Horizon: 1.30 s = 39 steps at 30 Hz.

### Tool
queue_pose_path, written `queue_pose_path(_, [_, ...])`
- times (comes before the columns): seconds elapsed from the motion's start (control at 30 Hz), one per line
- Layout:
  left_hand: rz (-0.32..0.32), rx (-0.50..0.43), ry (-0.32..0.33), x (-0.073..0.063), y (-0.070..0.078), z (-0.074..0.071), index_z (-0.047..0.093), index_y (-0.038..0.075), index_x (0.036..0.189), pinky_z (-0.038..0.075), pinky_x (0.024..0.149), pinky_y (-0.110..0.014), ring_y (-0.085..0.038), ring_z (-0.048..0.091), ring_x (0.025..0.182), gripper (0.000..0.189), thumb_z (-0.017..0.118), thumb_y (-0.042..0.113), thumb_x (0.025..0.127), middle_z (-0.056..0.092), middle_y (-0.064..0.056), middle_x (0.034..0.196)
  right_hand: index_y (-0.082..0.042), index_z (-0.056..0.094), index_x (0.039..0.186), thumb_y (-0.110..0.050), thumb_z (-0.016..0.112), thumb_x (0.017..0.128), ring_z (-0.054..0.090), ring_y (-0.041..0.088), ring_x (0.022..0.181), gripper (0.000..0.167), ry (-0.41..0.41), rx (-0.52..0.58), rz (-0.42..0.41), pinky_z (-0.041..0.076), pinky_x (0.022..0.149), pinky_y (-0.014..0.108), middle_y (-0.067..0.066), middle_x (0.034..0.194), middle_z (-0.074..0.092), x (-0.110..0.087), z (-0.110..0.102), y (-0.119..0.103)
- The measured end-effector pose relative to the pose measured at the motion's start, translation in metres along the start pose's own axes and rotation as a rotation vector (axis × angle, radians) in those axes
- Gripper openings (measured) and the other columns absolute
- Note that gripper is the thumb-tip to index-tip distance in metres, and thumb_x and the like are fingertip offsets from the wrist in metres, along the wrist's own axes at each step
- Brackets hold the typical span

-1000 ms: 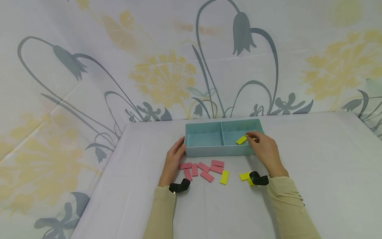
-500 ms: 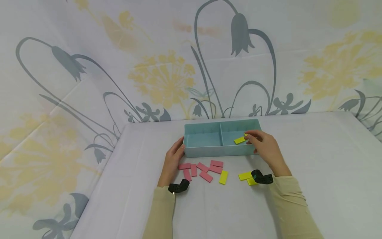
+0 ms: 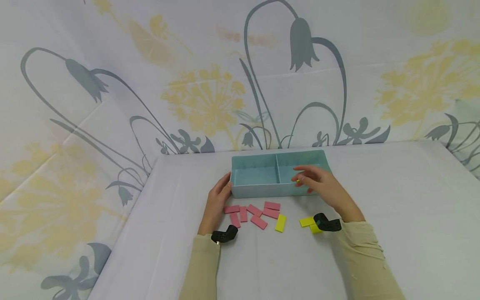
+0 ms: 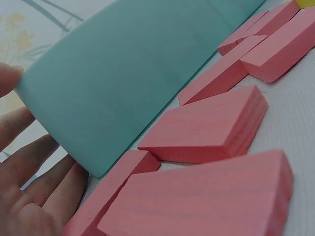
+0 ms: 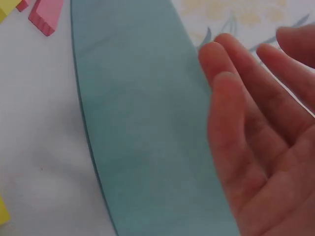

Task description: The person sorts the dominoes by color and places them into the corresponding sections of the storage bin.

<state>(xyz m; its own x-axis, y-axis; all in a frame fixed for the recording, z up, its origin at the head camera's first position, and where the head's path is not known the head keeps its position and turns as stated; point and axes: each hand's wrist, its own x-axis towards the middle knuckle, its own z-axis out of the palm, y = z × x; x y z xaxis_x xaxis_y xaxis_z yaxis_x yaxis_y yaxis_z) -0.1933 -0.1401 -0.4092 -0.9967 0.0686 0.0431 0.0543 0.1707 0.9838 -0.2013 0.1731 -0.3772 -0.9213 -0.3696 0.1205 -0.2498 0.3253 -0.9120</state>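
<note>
A teal box (image 3: 270, 191), split into two compartments by a divider, stands near the back of the table. My left hand (image 3: 215, 205) rests on the box's left end; in the left wrist view its fingers (image 4: 42, 152) lie straight along that end, with the thumb at the corner. My right hand (image 3: 318, 183) hangs over the right compartment and its front wall, fingers loosely bent and apart. A bit of yellow block (image 3: 298, 181) shows between those fingers; the rest is hidden. The right wrist view shows no block among the fingers (image 5: 229, 113).
Several flat pink wooden blocks (image 3: 259, 221) lie in front of the box, some touching. One yellow block (image 3: 280, 223) lies to their right. Two more yellow blocks (image 3: 307, 221) lie near the right wrist. A flower-printed cloth (image 3: 210, 100) hangs behind the table.
My right hand has moved left over the right compartment, and its fingers now cover the yellow blocks that showed there before. The left hand stays at the box's left end.
</note>
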Motion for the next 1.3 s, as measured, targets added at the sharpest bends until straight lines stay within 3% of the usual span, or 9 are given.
queue_pose_path(0.13, [0.009,-0.009,0.002,0.000,0.000,-0.001,0.039,0.018,0.136,0.032,0.099,-0.032,-0.009,0.034,0.125,0.053,0.046,0.043,0.090,0.038,0.005,0.138,-0.012,0.049,0.125,-0.032,0.050,0.091,0.057,0.020,0.095,0.039,-0.086,-0.037,0.024,0.048,0.074,0.039,0.004,0.107,0.060,0.001,0.003,-0.006])
queue_pose_path(0.33, [0.012,-0.022,0.002,0.001,0.001,-0.002,0.039,0.017,0.136,0.032,0.099,-0.031,-0.009,0.033,0.125,0.053,0.046,0.042,0.090,0.037,0.003,0.138,-0.015,0.052,0.123,-0.037,0.053,0.089,0.056,0.023,0.095,0.040,-0.202,-0.111,0.122,0.047,0.076,0.041,0.004,0.107,0.061,0.004,0.012,-0.011])
queue_pose_path(0.57, [0.013,-0.022,-0.003,0.001,0.004,-0.002,0.038,0.016,0.137,0.031,0.100,-0.031,-0.008,0.033,0.125,0.053,0.046,0.041,0.091,0.036,0.002,0.139,-0.011,0.051,0.121,-0.036,0.055,0.088,0.056,0.022,0.089,0.042,-0.215,-0.163,0.135,0.048,0.072,0.034,0.005,0.105,0.061,0.008,0.020,-0.012])
queue_pose_path(0.77, [0.010,-0.012,-0.001,0.000,0.002,-0.001,0.039,0.018,0.136,0.031,0.100,-0.033,-0.010,0.033,0.125,0.054,0.047,0.043,0.090,0.038,0.004,0.138,-0.009,0.056,0.113,-0.033,0.055,0.088,0.057,0.021,0.074,0.035,-0.257,-0.272,0.177,0.046,0.067,0.030,0.002,0.092,0.063,0.006,0.028,-0.009])
queue_pose_path(0.93, [0.004,-0.011,-0.001,-0.001,0.001,-0.001,0.039,0.020,0.136,0.031,0.099,-0.031,-0.008,0.034,0.124,0.053,0.046,0.044,0.089,0.038,0.006,0.137,-0.009,0.060,0.103,-0.026,0.055,0.088,0.055,0.018,0.074,0.024,-0.321,-0.321,0.200,0.046,0.065,0.029,0.002,0.080,0.061,0.007,0.038,-0.009])
queue_pose_path(1.3, [0.003,-0.018,-0.001,-0.001,0.002,0.000,0.039,0.019,0.136,0.030,0.100,-0.032,-0.008,0.032,0.125,0.052,0.046,0.042,0.090,0.038,0.006,0.137,-0.012,0.062,0.091,-0.028,0.060,0.084,0.053,0.015,0.069,0.017,-0.344,-0.389,0.274,0.044,0.061,0.028,0.001,0.077,0.059,0.006,0.043,-0.012])
